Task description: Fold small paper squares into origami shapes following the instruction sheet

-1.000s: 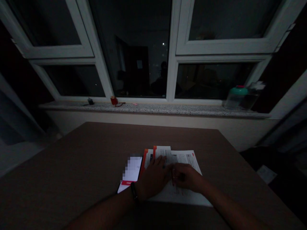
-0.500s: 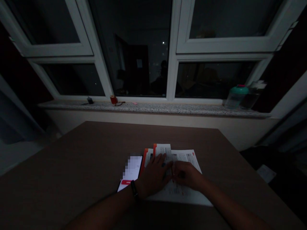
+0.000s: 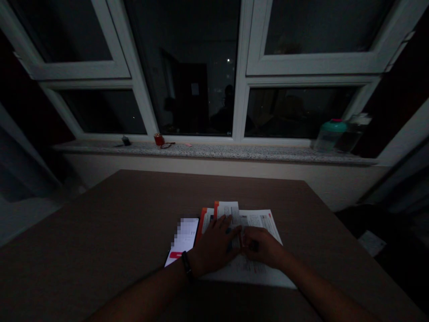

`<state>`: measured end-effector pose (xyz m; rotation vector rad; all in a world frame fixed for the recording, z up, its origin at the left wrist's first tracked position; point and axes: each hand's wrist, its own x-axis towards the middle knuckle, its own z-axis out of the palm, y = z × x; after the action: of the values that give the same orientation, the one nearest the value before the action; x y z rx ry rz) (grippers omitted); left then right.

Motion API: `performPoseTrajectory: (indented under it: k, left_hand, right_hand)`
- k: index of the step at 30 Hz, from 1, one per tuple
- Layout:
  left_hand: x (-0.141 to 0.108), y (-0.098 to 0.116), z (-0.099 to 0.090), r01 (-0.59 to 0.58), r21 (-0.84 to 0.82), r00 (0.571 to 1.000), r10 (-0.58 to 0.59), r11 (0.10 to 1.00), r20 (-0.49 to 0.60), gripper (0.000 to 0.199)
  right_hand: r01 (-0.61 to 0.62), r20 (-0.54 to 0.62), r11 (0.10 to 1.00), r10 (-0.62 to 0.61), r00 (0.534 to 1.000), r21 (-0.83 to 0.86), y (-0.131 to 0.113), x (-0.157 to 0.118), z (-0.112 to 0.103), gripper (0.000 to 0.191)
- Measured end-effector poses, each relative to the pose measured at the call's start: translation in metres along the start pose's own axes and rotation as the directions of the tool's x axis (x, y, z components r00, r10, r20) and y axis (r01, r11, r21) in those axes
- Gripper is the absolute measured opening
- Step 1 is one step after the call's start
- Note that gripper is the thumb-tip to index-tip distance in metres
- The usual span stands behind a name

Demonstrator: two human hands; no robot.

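Observation:
A printed booklet with an orange-red left edge lies on the brown table, with a narrower printed sheet over its left part, sticking out past the top. My left hand is spread flat on that sheet and wears a dark wristband. Close against its thumb, my right hand is curled on the booklet with fingertips pinched together. Whatever is between them is too dark and small to name. Left of the booklet lies a phone with a lit screen.
The brown table reaches to the wall below a window. On its stone sill stand a small red jar, a small dark bottle, a teal-lidded container and a clear bottle. The room is dim.
My right fingers have shifted very slightly over the booklet. My left hand stays flat in the same place, and the phone and booklet lie as before.

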<state>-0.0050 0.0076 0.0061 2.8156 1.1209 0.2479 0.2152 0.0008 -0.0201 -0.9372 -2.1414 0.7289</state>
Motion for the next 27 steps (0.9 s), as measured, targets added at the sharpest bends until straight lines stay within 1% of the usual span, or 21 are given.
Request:
performPoseTrajectory:
  k: [3,6,8,10,12,13,14,16,17,18,20,22,24,27]
  left_hand:
    - [-0.001,-0.001,0.001,-0.015,-0.004,1.0,0.015,1.0,0.0,0.068]
    - [-0.001,-0.003,0.003,-0.022,-0.007,1.0,0.022,1.0,-0.014,0.069]
    - [-0.001,-0.004,0.005,-0.025,-0.008,0.999,0.024,1.0,-0.026,0.068]
    - [-0.002,-0.005,0.005,-0.029,-0.008,0.999,0.028,1.0,-0.031,0.068]
    - [-0.002,-0.006,0.005,-0.034,-0.002,0.999,0.034,0.999,-0.034,0.066]
    - [-0.002,-0.006,0.004,-0.037,0.003,0.999,0.037,0.999,-0.034,0.065]
    - [-0.002,-0.006,0.004,-0.038,0.01,0.999,0.038,0.999,-0.035,0.063]
    - [-0.001,-0.006,0.002,-0.041,0.022,0.998,0.041,0.999,-0.04,0.059]
    - [-0.001,-0.006,0.001,-0.041,0.026,0.998,0.042,0.999,-0.045,0.057]
    - [-0.001,-0.006,0.001,-0.041,0.028,0.998,0.042,0.999,-0.05,0.054]
    - [0.0,-0.006,-0.001,-0.039,0.03,0.997,0.04,0.999,-0.062,0.046]
    - [0.001,-0.005,-0.002,-0.045,0.029,0.996,0.047,0.999,-0.072,0.041]
    - [0.001,-0.005,-0.005,-0.067,0.023,0.994,0.069,0.997,-0.079,0.041]
    - [0.001,-0.004,-0.006,-0.097,-0.011,0.992,0.095,0.995,-0.084,0.042]
  right_hand:
    - [0.047,0.056,0.998,-0.049,0.997,0.036,0.001,-0.002,0.0,0.016]
    - [0.061,0.112,0.993,-0.073,0.991,0.102,-0.001,-0.004,0.0,0.015]
    - [0.045,0.137,0.99,-0.063,0.989,0.131,-0.002,-0.005,-0.001,0.015]
    - [0.002,0.147,0.99,-0.023,0.989,0.142,-0.002,-0.005,-0.001,0.016]
    - [-0.069,0.115,0.989,0.054,0.992,0.134,0.0,-0.004,0.0,0.015]
    - [-0.108,0.07,0.986,0.1,0.993,0.125,0.002,-0.003,0.0,0.015]
    - [-0.156,0.004,0.981,0.157,0.988,0.111,0.004,-0.001,-0.001,0.014]
    - [-0.227,-0.156,0.97,0.238,0.959,0.083,0.008,0.002,-0.001,0.015]
    - [-0.253,-0.214,0.965,0.263,0.941,0.072,0.009,0.004,-0.001,0.016]
    - [-0.262,-0.244,0.962,0.272,0.931,0.073,0.011,0.005,-0.002,0.016]
    - [-0.266,-0.269,0.962,0.273,0.924,0.065,0.012,0.006,-0.002,0.016]
    - [-0.255,-0.26,0.965,0.263,0.929,0.061,0.011,0.005,-0.002,0.014]
    - [-0.231,-0.24,0.971,0.24,0.941,0.064,0.009,0.003,-0.003,0.012]
    - [-0.161,-0.188,0.985,0.171,0.967,0.065,0.006,0.001,-0.004,0.012]
